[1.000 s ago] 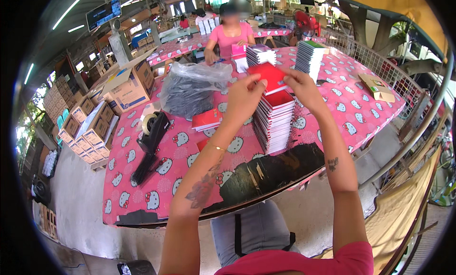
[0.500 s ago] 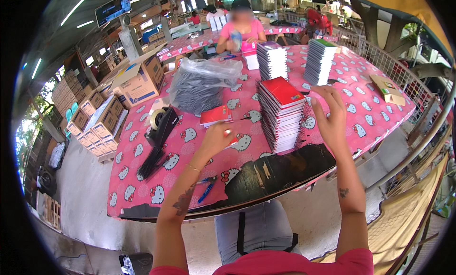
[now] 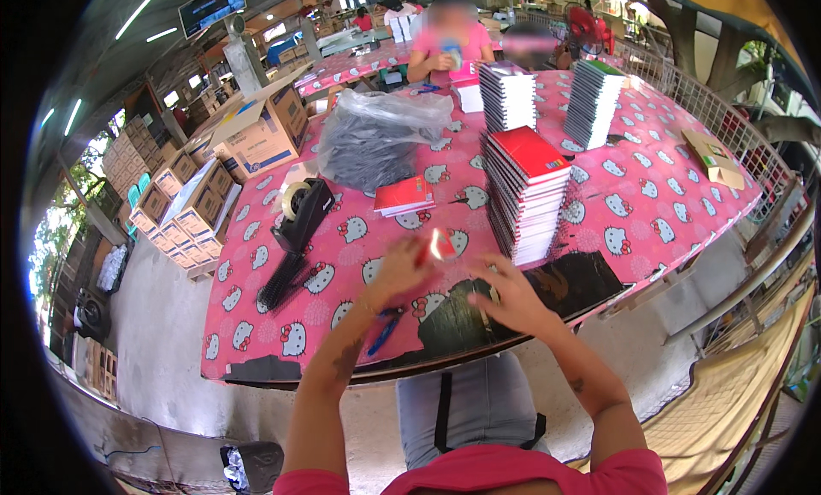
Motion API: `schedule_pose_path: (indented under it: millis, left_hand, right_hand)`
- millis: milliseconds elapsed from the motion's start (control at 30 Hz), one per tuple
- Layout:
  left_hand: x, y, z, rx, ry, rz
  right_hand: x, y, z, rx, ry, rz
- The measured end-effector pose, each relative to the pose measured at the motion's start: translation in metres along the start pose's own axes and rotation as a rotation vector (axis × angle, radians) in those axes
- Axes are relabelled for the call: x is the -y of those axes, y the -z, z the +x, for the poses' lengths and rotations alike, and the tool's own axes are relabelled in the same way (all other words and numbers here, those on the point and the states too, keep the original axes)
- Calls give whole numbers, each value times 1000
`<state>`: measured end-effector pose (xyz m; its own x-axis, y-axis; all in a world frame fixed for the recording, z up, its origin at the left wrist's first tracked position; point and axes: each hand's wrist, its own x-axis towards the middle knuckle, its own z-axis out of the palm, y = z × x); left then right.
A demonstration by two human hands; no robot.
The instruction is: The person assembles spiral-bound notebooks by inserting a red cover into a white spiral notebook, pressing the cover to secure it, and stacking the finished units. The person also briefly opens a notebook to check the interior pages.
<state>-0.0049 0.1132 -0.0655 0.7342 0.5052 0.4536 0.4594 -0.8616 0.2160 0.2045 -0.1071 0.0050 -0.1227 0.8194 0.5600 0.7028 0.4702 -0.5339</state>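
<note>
My left hand [image 3: 399,274] is closed on a glossy red notebook [image 3: 440,244] above the near part of the table; light glares off it and its edges are partly hidden. My right hand [image 3: 506,300] reaches in from the right with fingers apart and nothing in them, a short gap from the notebook. To the right rises a tall stack of red spiral notebooks [image 3: 530,200]. A small pile of red notebooks [image 3: 404,196] lies beyond my left hand. Blue-handled pliers [image 3: 385,332] rest by my left forearm.
A black tape dispenser [image 3: 304,217] and a bundle of black coils [image 3: 282,281] lie on the left. Behind are a plastic bag of black coils [image 3: 376,140], two more notebook stacks [image 3: 508,97] and an open carton [image 3: 261,123]. Across the table sits a person in pink [image 3: 449,46].
My right hand has come down and left from beside the red stack toward my left hand. My left hand has moved slightly right and nearer, bringing the red notebook more into view.
</note>
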Motion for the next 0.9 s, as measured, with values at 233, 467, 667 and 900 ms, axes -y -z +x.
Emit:
schedule_pose_path:
  millis: [233, 467, 667, 900]
  left_hand:
    - [-164, 32, -105, 276, -252, 139]
    - [-141, 65, -84, 32, 14, -573]
    - [-119, 35, -88, -72, 339, -990]
    - [-108, 20, -94, -107, 395, -1235]
  right_hand:
    - [17, -14, -80, 398, 70, -287]
    - [4, -25, -63, -82, -105, 250]
    - [-16, -66, -48, -270, -421, 808]
    - [-21, -67, -50, -157, -526, 795]
